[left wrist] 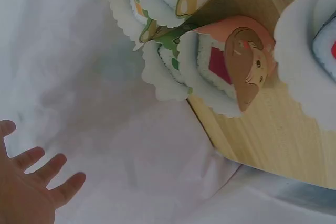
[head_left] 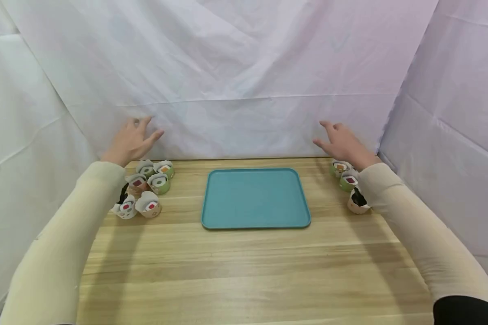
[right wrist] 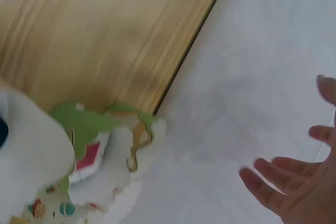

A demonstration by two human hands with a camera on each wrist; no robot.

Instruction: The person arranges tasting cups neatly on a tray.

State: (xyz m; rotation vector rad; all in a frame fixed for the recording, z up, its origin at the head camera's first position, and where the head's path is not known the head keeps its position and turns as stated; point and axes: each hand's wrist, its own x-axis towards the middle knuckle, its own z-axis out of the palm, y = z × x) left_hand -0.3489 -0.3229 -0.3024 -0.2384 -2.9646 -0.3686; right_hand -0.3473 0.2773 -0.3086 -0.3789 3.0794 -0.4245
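My left hand (head_left: 129, 142) is raised near the back edge of the table, fingers spread and holding nothing. Below and in front of it stand several paper cups (head_left: 159, 184), each with a sushi-like piece inside. One cup (left wrist: 253, 72) in the left wrist view has a monkey print and a white roll with a red centre (left wrist: 219, 65). Over on the far side, my right hand (head_left: 343, 143) hovers with loosely spread fingers and nothing in them. Under that forearm are more cups (head_left: 348, 181), partly covered by the sleeve; a dark piece (head_left: 358, 197) sits in the nearest one.
A blue-green tray (head_left: 255, 198) lies in the middle of the wooden table (head_left: 244, 271), between the two cup groups. White cloth (head_left: 244, 58) hangs behind the table and along both sides.
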